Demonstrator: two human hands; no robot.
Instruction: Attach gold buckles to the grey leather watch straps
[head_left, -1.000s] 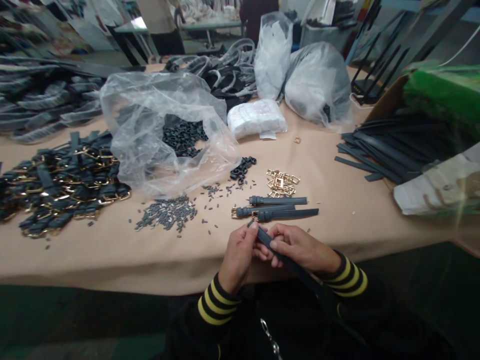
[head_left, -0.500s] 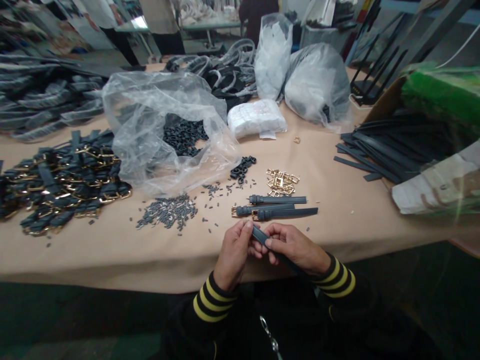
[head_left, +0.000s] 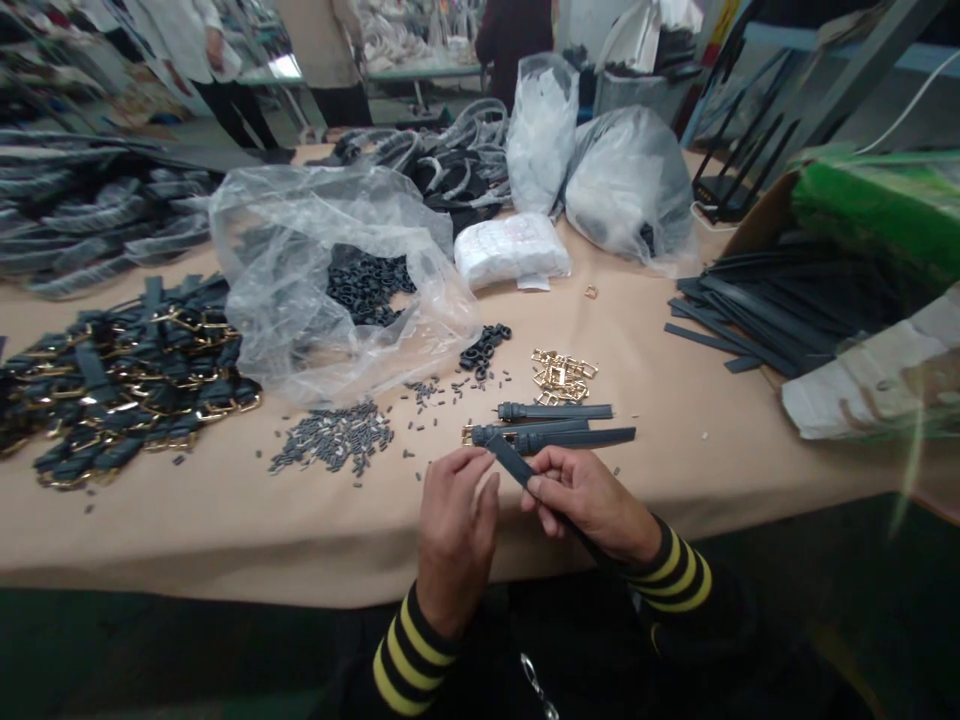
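Note:
A dark leather strap (head_left: 513, 462) is pinched between the thumb and fingers of my right hand (head_left: 589, 502). Its free end points up and left, while the rest trails below that hand toward my sleeve. Beside the free end, my left hand (head_left: 456, 535) is open, thumb and fingers apart, with nothing visible in it. Just beyond my hands lie buckled straps (head_left: 581, 438) with gold buckles, side by side. Behind them sits a small heap of loose gold buckles (head_left: 562, 376). Black strap loops (head_left: 485, 347) are piled to the left of the buckles.
Tiny dark pieces (head_left: 334, 437) are scattered on the tablecloth (head_left: 300, 530). A clear plastic bag (head_left: 289, 340) holds more black loops. Finished-looking buckled straps (head_left: 135, 370) are heaped at left. Loose strips (head_left: 720, 310) spill from a box at right. People stand behind the table.
My left hand has let go of the strap's end and drawn slightly left and down, its fingers parting. My right hand keeps its grip. The whole view has shifted slightly.

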